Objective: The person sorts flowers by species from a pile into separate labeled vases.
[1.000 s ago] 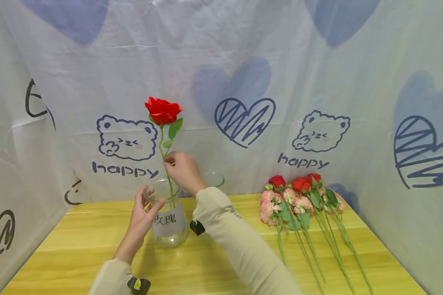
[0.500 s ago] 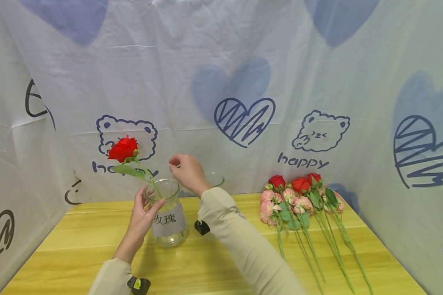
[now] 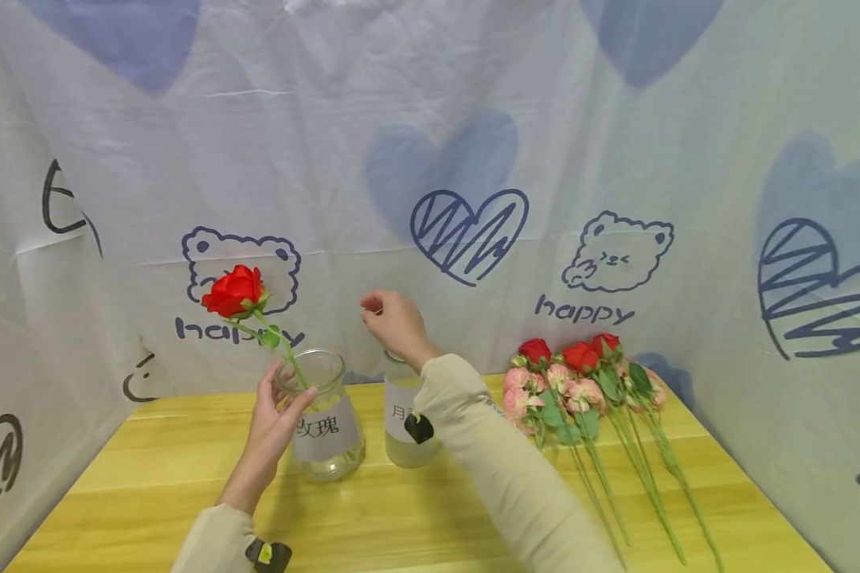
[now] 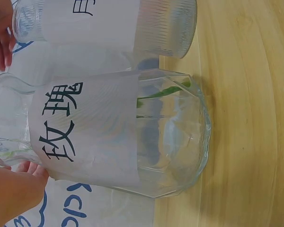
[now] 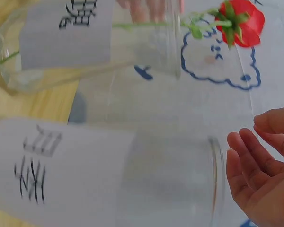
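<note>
Printed cloth (image 3: 330,159) behind; yellow tabletop (image 3: 165,461) across the lower frame. Loose flowers (image 3: 580,390), red and pink, lie at right. Labelled jar (image 3: 330,434), left of centre, upright; second jar (image 3: 403,426) just beside it, partly behind a sleeve. Left hand (image 3: 275,414): fingers curled around the first jar's neck. Right hand (image 3: 397,322): above the second jar, fingers loosely bent, thumb a little apart, nothing held. Red rose (image 3: 235,292): stem inside the labelled jar, leaning against the rim, bloom tipped to the left.

Handling (judged): rose light, stem springy, petals soft; best pinched mid-stem. Glass smooth, breakable; steady at the neck.

Change: a second ago the right hand pinched the stem and the rose stood upright; now released, leaning. Since half a second ago, the right hand has shifted rightward.
</note>
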The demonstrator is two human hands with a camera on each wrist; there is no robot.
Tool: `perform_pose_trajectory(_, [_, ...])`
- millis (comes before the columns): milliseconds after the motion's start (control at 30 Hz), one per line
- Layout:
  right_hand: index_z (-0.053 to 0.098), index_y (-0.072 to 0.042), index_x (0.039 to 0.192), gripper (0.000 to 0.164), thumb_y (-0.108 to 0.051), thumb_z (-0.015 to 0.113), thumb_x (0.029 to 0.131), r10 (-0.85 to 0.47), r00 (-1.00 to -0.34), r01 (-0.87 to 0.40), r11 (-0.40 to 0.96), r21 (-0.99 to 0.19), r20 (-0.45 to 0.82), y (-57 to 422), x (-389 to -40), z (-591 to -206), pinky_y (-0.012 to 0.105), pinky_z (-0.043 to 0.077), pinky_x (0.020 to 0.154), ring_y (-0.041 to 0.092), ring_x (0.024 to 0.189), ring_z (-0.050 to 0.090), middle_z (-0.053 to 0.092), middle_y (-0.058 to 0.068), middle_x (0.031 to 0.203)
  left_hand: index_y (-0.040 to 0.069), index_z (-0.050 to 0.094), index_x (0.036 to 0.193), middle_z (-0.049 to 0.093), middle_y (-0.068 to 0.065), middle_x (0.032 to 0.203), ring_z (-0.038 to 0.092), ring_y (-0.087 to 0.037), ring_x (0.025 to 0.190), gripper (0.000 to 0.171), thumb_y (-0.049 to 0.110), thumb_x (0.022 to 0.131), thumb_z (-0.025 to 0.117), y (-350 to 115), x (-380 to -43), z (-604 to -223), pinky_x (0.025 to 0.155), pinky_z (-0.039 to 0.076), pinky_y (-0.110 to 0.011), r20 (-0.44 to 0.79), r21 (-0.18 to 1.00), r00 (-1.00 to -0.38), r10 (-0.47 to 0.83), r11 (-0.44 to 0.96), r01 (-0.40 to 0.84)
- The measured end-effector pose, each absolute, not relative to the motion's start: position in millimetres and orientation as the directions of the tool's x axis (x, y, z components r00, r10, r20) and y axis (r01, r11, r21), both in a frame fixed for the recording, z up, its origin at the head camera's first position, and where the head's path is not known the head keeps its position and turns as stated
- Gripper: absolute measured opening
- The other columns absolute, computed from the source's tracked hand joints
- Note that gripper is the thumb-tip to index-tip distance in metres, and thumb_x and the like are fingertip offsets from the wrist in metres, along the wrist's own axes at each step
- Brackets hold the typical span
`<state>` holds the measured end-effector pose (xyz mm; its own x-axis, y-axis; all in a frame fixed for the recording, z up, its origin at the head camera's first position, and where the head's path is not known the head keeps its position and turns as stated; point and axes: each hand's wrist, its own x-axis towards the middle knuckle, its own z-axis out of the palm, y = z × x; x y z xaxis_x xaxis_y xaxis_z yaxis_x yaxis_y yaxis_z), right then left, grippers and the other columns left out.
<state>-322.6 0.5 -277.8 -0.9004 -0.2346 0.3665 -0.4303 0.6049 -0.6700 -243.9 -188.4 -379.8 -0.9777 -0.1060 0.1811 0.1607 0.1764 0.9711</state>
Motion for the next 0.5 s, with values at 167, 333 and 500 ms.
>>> perform_pose_trajectory(167, [0.067, 0.002, 0.113, 0.023, -0.007, 0.059, 0.094, -0.201, -0.906, -0.415, 0.587, -0.695, 0.372, 28, -330, -276, 0.030, 0.053, 0.085, 0.025, 0.100, 0.063, 0.068, 0.012, 0.110, 0.004, 0.001, 0.154, 0.018, -0.022, 0.155, 0.015, -0.038, 0.142, 0.081, 0.018, 0.097, 0.057, -188, -244, -380, 0.116, 0.018, -0.047, 0.174, 0.972, -0.980, -0.101, 0.175, 0.154])
perform_pose_trajectory(333, [0.065, 0.005, 0.114, 0.024, -0.004, 0.059, 0.092, -0.163, -0.910, -0.402, 0.575, -0.713, 0.382, 62, -336, -281, 0.033, 0.053, 0.086, 0.028, 0.099, 0.063, 0.067, 0.016, 0.109, 0.006, -0.001, 0.154, 0.017, -0.021, 0.156, 0.015, -0.038, 0.143, 0.082, 0.019, 0.097, 0.057, -188, -244, -379, 0.116, 0.019, -0.048, 0.165, 0.973, -0.981, -0.098, 0.177, 0.145])
perform_pose_trajectory(500, [0.062, 0.005, 0.119, 0.029, -0.005, 0.059, 0.092, -0.138, -0.920, -0.375, 0.581, -0.722, 0.367, 91, -342, -285, 0.037, 0.053, 0.086, 0.031, 0.102, 0.063, 0.067, 0.019, 0.111, 0.006, 0.000, 0.154, 0.018, -0.022, 0.156, 0.015, -0.038, 0.142, 0.082, 0.018, 0.097, 0.058, -188, -243, -380, 0.116, 0.018, -0.048, 0.173, 0.973, -0.980, -0.103, 0.174, 0.154])
